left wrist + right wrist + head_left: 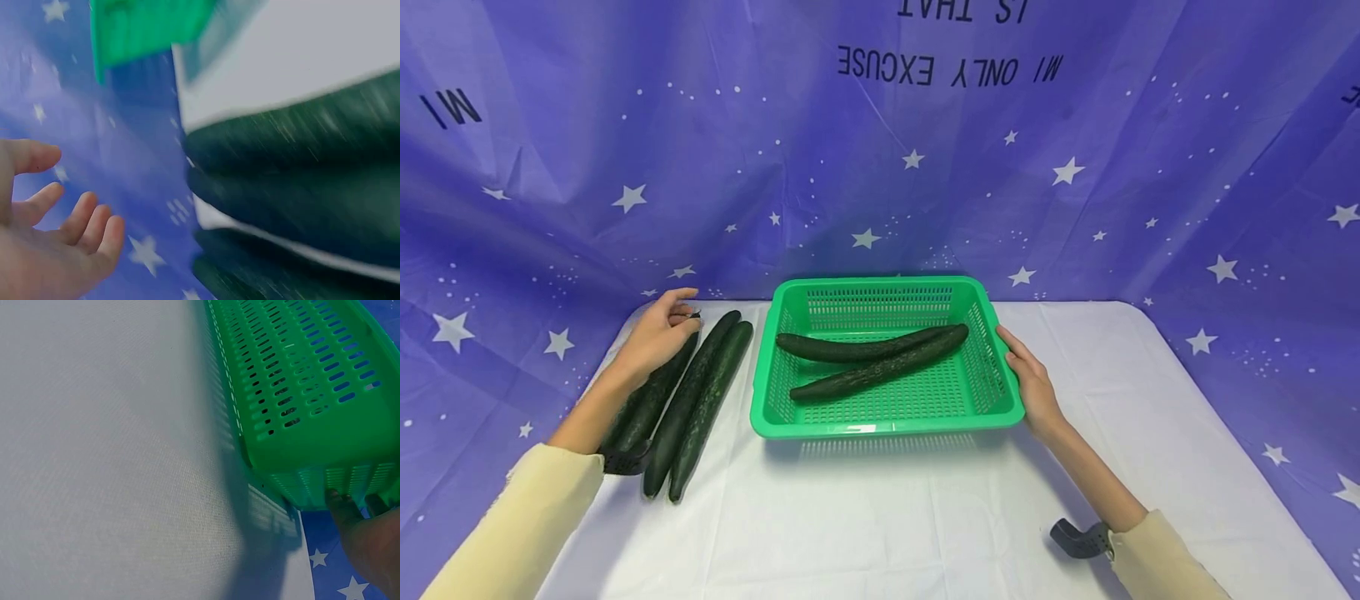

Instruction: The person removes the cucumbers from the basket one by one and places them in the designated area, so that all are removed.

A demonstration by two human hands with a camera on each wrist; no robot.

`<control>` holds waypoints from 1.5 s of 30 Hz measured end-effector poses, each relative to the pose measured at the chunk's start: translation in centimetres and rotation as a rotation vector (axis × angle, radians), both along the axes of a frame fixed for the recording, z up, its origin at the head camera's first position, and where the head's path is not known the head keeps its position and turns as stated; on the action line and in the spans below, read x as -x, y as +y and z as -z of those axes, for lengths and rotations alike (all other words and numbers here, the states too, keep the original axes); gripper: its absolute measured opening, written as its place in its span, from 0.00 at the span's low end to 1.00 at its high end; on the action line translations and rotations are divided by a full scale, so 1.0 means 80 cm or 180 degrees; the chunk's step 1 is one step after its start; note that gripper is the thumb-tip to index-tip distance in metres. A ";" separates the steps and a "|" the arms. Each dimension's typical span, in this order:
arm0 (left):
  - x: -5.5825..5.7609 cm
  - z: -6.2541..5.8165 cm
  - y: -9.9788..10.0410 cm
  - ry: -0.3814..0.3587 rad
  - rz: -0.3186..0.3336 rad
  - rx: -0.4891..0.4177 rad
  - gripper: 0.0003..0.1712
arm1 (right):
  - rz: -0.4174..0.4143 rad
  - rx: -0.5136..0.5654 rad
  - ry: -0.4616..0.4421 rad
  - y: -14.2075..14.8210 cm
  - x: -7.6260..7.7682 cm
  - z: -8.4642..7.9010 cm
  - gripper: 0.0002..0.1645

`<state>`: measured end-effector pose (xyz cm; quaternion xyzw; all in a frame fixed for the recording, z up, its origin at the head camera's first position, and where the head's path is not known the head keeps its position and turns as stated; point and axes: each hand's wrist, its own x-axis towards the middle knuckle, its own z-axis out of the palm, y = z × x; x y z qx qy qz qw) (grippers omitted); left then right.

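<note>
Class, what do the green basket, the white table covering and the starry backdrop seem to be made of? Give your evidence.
Green basket: likely moulded plastic, slightly glossy; highlight on the rim, regular slots.
White table covering: probably woven cloth, matte; fine grain, creases.
Starry backdrop: perhaps thin synthetic fabric, soft sheen; it hangs in folds, though plastic sheeting is possible.

Left hand [59,256] lower left, palm showing, fingers loosely bent and spread. Dark green cucumbers [306,147] along right side, motion-blurred, lying side by side on white cloth [312,44]. Green basket [150,31] cut off at top. Star-printed blue-purple backdrop [134,134] between hand and cucumbers.
</note>
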<state>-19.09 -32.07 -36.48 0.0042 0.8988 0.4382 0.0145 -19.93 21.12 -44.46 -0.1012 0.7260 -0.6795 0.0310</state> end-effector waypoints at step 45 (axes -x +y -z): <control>0.121 0.017 0.242 -0.1235 0.1372 -0.0709 0.29 | 0.0018 0.0043 0.0002 -0.002 -0.001 -0.002 0.29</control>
